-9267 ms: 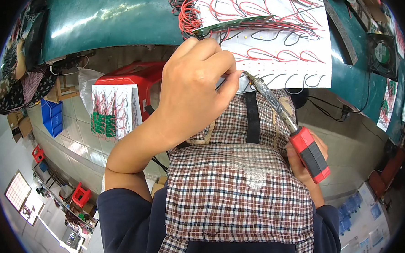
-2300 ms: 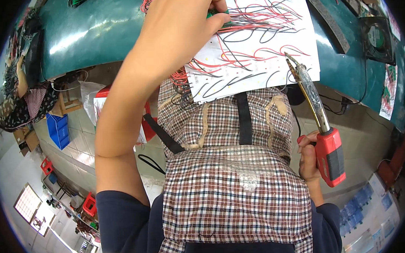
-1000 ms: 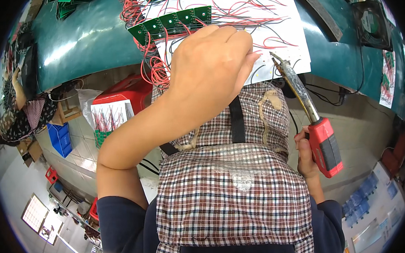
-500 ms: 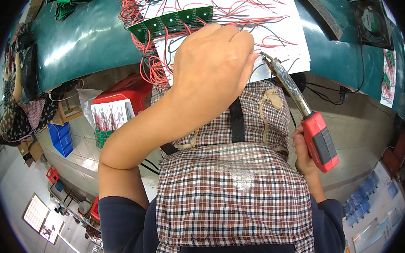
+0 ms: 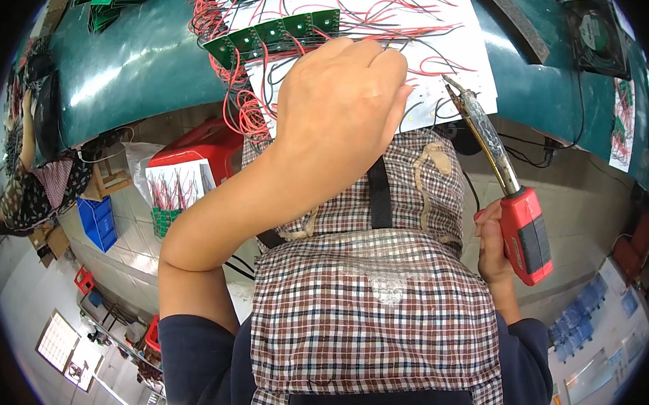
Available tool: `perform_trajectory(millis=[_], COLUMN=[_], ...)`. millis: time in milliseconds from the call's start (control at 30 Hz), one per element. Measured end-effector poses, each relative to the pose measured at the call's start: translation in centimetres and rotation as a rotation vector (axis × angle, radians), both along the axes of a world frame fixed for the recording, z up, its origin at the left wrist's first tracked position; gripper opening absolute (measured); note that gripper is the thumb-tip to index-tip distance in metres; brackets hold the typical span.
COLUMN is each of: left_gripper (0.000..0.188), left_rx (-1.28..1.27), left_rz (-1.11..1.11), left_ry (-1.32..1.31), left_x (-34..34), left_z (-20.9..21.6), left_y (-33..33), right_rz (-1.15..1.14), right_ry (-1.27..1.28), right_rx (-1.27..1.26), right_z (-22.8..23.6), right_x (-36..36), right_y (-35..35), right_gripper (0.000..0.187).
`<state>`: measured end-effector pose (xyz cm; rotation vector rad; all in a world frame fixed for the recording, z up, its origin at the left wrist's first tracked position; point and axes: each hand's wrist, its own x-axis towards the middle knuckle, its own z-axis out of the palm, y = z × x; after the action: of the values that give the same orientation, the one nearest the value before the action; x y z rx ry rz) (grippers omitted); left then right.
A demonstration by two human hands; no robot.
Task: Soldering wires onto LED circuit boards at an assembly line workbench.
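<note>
My left hand is closed over a white sheet, knuckles up, its thumb and fingertips drawn together near thin red and black wires. Whatever those fingertips grip is hidden beneath the hand. A soldering iron with a red and black handle is in my right hand, its metal barrel slanting up to the left. The iron's tip is over the sheet, a short way right of my left fingertips. Just beyond my left hand stands a row of small green circuit boards with red and black wires attached.
A dark green table carries the sheet, a grey bar and a square black fan. More circuit boards lie at the far left. Beside my left arm is a red stool with a wired batch; a blue bin is farther left.
The soldering iron has moved right, and its tip is now away from my left fingertips. My right hand shifted slightly right and down with it. My left hand has stayed nearly still.
</note>
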<state>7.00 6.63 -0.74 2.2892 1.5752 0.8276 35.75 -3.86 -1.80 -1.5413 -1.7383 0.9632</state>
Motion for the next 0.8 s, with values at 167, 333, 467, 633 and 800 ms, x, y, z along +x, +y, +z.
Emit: perform_trajectory(millis=[167, 333, 467, 633, 800], left_gripper=[0.012, 0.014, 0.015, 0.015, 0.015], left_rx=[-0.012, -0.019, 0.067, 0.077, 0.072], left_rz=[-0.006, -0.029, -0.025, -0.019, -0.021], left_ry=[-0.069, -0.103, 0.005, 0.072, 0.053], left_x=[0.0, 0.2, 0.5, 0.6, 0.7], left_z=[0.1, 0.1, -0.6, -0.7, -0.6], left_y=[-0.1, -0.2, -0.5, -0.6, -0.6], right_rz=[-0.044, 0.016, 0.048, 0.085, 0.123], right_ry=[-0.031, -0.101, -0.089, -0.043, -0.027], right_rx=[-0.005, 0.000, 0.004, -0.047, -0.006], right_z=[0.2, 0.1, -0.3, -0.1, 0.5], right_x=[-0.2, 0.6, 0.6, 0.4, -0.5], right_y=[-0.3, -0.9, -1.0, -0.6, 0.1], right_gripper=[0.013, 0.015, 0.015, 0.014, 0.015])
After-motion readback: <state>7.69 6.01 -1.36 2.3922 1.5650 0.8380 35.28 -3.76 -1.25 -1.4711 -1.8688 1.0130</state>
